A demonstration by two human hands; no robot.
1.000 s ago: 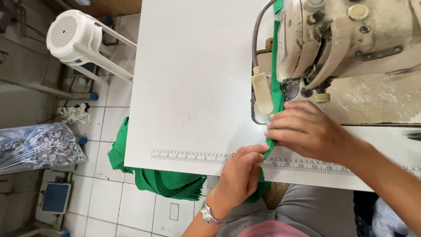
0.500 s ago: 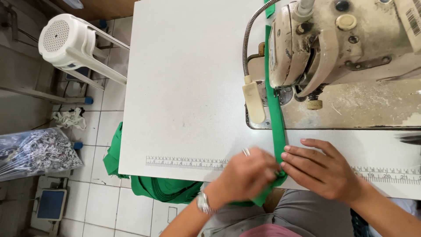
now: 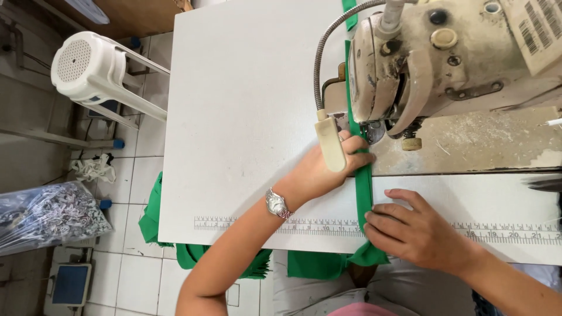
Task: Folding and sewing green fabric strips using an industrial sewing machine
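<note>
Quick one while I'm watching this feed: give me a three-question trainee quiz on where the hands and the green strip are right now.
1. True or false: the left hand rests on the green fabric strip close to the sewing machine.
2. Which hand wears the wristwatch? A) left B) right
3. Fill in: the right hand presses the strip down over the printed ____ along the table's near edge.

Key: 1 true; 2 A; 3 ruler.
</note>
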